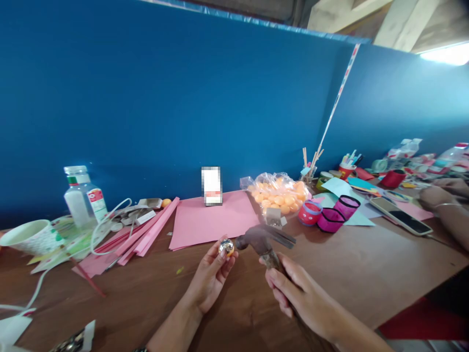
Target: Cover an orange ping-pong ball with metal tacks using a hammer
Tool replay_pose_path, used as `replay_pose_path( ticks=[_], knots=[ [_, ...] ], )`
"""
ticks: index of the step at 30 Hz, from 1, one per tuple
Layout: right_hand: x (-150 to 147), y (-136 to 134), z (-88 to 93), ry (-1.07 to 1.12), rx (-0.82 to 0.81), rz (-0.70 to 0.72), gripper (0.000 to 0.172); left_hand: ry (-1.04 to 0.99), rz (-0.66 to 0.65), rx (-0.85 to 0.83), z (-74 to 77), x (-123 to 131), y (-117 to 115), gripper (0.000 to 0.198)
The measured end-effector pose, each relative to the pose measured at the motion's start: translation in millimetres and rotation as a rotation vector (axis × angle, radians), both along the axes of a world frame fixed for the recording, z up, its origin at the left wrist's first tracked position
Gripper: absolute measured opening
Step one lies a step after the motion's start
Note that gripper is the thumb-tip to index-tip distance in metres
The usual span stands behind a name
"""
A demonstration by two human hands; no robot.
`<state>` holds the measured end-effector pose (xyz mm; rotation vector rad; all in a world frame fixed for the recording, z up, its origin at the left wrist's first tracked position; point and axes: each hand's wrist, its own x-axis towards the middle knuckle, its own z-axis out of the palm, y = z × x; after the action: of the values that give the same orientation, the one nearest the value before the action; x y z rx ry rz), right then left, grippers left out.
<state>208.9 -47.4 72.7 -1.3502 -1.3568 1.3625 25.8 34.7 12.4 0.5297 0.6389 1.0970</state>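
My left hand [211, 274] pinches a small ball [226, 247], part orange and part shiny silver, between its fingertips above the brown table [366, 274]. My right hand [293, 291] is wrapped round the handle of a claw hammer [264, 239]. The hammer's head points left and sits right beside the ball, nearly touching it. Just behind them lies a pink paper sheet [216, 217].
A clear bag of orange balls [280, 193] sits behind the hammer, with pink and red cups [330, 212] beside it. A plastic bottle [85, 198], a paper cup [29, 235] and pink strips [139, 239] lie left. Another person's arm [445, 208] and a phone [401, 215] are at right.
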Motion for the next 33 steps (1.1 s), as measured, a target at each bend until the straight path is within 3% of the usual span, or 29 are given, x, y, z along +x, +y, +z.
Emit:
replay_pose_path(
  ticks=[10,16,24,33],
  knots=[
    [-6.2,5.2,1.6,0.083,-0.006,0.023,0.024,-0.009,0.013,0.041,-1.8,1.1,0.8,0.037],
    [-1.1,2.7,10.1,0.038,0.009,-0.003,0.025,-0.024,0.012,0.027,0.4,0.8,0.2,0.033],
    [-7.2,3.6,2.5,0.023,-0.029,0.028,0.023,0.034,-0.026,0.060,0.9,2.2,0.2,0.037],
    [-4.8,3.9,5.7,-0.028,0.016,0.021,0.022,0.002,-0.028,0.104,0.1,3.1,-1.7,0.039]
  ],
)
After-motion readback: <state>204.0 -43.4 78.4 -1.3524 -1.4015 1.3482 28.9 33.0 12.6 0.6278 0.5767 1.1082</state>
